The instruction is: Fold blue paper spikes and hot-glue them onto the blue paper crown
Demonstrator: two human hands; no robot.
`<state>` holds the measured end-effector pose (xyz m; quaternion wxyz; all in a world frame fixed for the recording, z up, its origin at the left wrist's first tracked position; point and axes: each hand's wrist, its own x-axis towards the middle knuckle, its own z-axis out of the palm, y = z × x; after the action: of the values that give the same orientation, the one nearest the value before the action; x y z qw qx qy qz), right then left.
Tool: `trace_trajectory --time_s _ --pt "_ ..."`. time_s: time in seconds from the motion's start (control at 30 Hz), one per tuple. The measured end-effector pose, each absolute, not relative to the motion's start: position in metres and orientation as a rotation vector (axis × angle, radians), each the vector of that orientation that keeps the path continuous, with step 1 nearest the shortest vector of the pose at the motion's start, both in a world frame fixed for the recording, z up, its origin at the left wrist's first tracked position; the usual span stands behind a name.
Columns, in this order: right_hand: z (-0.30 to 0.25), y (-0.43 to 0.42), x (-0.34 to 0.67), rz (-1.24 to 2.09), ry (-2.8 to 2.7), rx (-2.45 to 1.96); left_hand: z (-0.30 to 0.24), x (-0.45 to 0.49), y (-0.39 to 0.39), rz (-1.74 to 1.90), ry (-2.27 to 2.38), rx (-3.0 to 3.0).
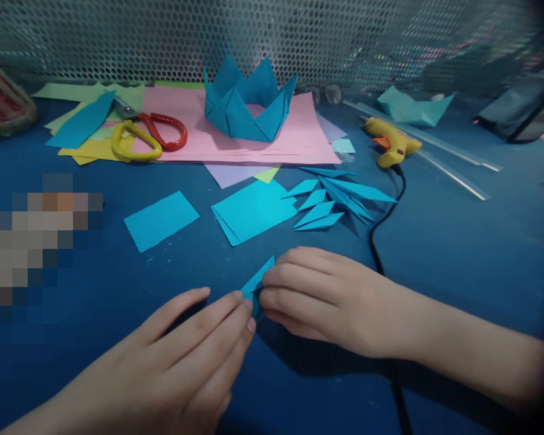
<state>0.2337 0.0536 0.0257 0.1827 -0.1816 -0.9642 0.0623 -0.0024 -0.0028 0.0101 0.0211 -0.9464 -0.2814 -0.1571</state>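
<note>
Both hands meet at the near middle of the dark blue table (pixel 457 241). My left hand (pixel 185 344) and my right hand (pixel 317 299) pinch a small folded piece of blue paper (pixel 256 283) between their fingertips; only its pointed tip shows above the fingers. Just beyond lie a stack of blue paper squares (pixel 252 210), a single blue rectangle (pixel 161 220) and several folded blue pointed pieces (pixel 333 202).
A blue paper crown (pixel 249 103) stands on pink sheets (pixel 299 136) at the back. Red and yellow scissors (pixel 147 136) lie to the left on coloured papers. A yellow glue gun (pixel 392 145) lies to the right, its black cord (pixel 381 241) running towards me. A mesh wall (pixel 272 36) closes the far side.
</note>
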Motion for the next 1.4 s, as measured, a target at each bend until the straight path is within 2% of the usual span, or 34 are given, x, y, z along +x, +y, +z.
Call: trace_trajectory --time_s 0.17,0.27,0.47,0.67,0.8,1.17,1.4 --pt "0.024 0.058 0.235 0.499 -2.645 -0.657 0.010 -0.005 -0.002 -0.446 -0.837 -2.921" --pt "0.024 0.064 0.241 0.646 -2.619 -0.545 0.009 -0.005 -0.003 -0.438 -0.831 -2.920" --pt "0.026 0.067 0.245 0.541 -2.670 -0.446 0.009 -0.002 -0.004 -0.497 -0.911 -2.911" --pt "0.022 0.056 0.235 0.701 -2.526 -0.681 0.007 -0.004 -0.004 -0.456 -0.845 -2.918" --pt "0.022 0.051 0.229 0.671 -2.494 -0.813 0.008 -0.003 -0.003 -0.462 -0.847 -2.920" --pt "0.023 0.049 0.229 0.769 -2.449 -0.898 0.002 -0.004 -0.008 -0.630 -1.006 -2.972" --pt "0.024 0.048 0.228 0.781 -2.432 -0.932 0.003 0.000 0.000 -0.627 -0.864 -2.897"
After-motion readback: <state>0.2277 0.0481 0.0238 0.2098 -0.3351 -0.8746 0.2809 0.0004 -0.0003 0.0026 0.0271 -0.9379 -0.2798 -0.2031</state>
